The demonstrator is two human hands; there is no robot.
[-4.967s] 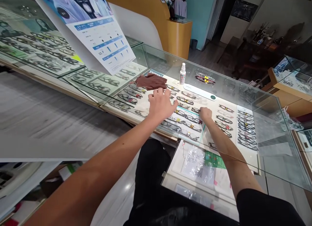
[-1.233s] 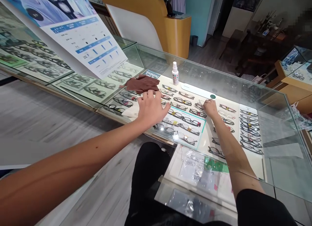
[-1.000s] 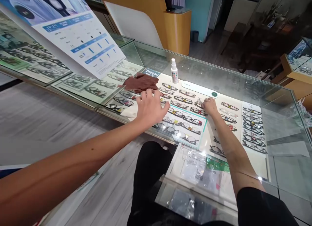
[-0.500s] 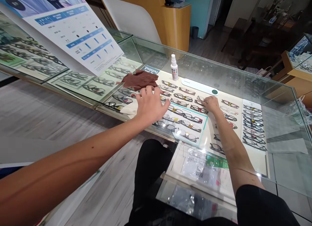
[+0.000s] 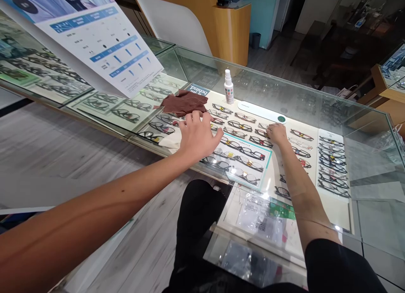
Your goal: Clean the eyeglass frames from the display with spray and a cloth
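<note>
My left hand (image 5: 200,135) rests palm down with its fingers spread, on or just above the glass top of the display case (image 5: 207,175). Its fingertips are beside a crumpled brown cloth (image 5: 185,103), and a pale cloth (image 5: 171,141) shows under the wrist. Beneath the glass, my right hand (image 5: 278,134) reaches in among rows of eyeglasses. Its fingers are curled at a pair of eyeglasses (image 5: 262,133), partly hidden by the hand. Close by lie a dark-framed pair (image 5: 261,142) and another pair with a yellow tag (image 5: 239,125).
A white spray bottle (image 5: 228,88) stands upright behind the cloth. At the upper left a calendar-like printed sheet (image 5: 126,57) leans over the case. A narrow tray (image 5: 332,158) of folded glasses lies at the right. Below sits an open drawer (image 5: 228,213) with plastic packets.
The view has shifted slightly, so everything sits a little farther right. Both hands keep nearly the same place and pose.
</note>
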